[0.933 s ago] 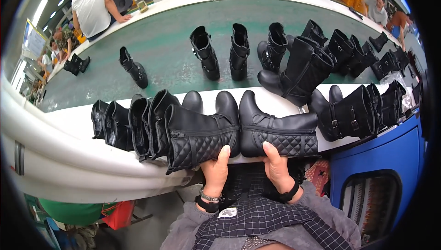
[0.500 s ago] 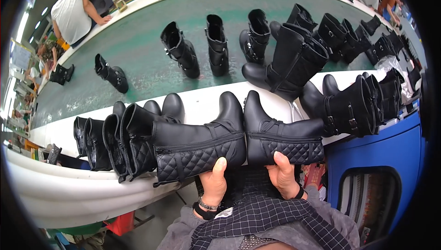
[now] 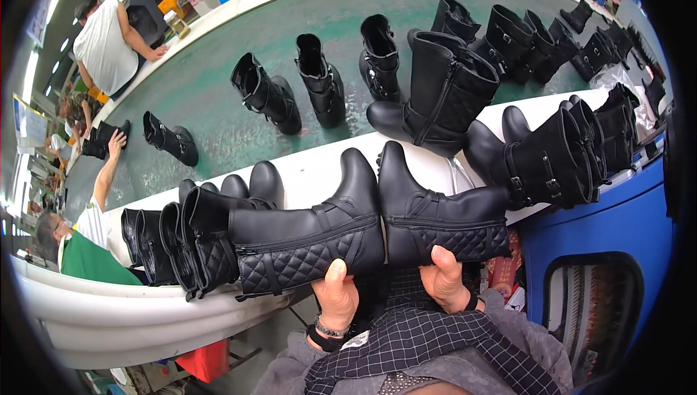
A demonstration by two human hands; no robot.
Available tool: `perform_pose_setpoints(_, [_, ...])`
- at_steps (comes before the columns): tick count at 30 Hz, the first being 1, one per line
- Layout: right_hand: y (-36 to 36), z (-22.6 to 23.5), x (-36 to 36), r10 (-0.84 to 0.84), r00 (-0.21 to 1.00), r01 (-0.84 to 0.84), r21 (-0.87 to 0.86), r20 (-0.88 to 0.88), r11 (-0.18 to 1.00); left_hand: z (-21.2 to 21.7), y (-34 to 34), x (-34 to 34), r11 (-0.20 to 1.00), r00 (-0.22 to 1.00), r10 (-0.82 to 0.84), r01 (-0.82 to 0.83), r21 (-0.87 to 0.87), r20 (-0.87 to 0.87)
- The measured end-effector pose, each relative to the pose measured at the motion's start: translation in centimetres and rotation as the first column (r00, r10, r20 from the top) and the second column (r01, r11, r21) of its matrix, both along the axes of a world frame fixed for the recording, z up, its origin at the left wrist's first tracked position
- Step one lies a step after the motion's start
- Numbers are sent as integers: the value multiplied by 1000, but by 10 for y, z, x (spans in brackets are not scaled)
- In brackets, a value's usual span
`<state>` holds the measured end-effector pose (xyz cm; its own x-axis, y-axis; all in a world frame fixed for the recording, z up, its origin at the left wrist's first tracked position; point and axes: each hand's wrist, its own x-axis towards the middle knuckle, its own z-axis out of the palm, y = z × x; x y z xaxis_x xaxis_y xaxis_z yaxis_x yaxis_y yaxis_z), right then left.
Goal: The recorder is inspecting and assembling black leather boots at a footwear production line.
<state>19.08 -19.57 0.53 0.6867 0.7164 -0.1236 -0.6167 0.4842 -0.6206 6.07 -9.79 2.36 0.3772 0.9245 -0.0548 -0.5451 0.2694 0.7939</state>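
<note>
Your left hand [image 3: 335,299] grips the heel of the left boot [image 3: 308,239], your right hand [image 3: 443,279] the heel of the right boot [image 3: 443,213]. You hold both on their sides, soles together, probably to compare the pair, over the white bench [image 3: 319,170] beside a row of boots [image 3: 170,239].

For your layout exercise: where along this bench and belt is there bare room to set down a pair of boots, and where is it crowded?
Free: white ledge behind the held boots; green belt between the short boot and ankle boots. Crowded: boot row at left, buckled boots at right.
</note>
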Motion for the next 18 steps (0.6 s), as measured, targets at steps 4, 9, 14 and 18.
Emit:
perform_pose_setpoints(4, [0,0,2,-27,1000,27,-7,12,1000,2,-1,1,1000,1000,2,-2,7,-15])
perform_pose_setpoints(9, [-1,4,2,-5,1000,5,-13,-11,1000,-1,-1,1,1000,1000,5,-5,-5,2])
perform_pose_setpoints(14, [-7,7,1,-48,971,72,-95,233,993,-3,1,3,1000,999,30,-30,9,-17])
perform_pose_setpoints(18, [-9,7,5,-95,902,135,-65,421,989,-1,-1,7,1000,1000,11,-11,-3,21])
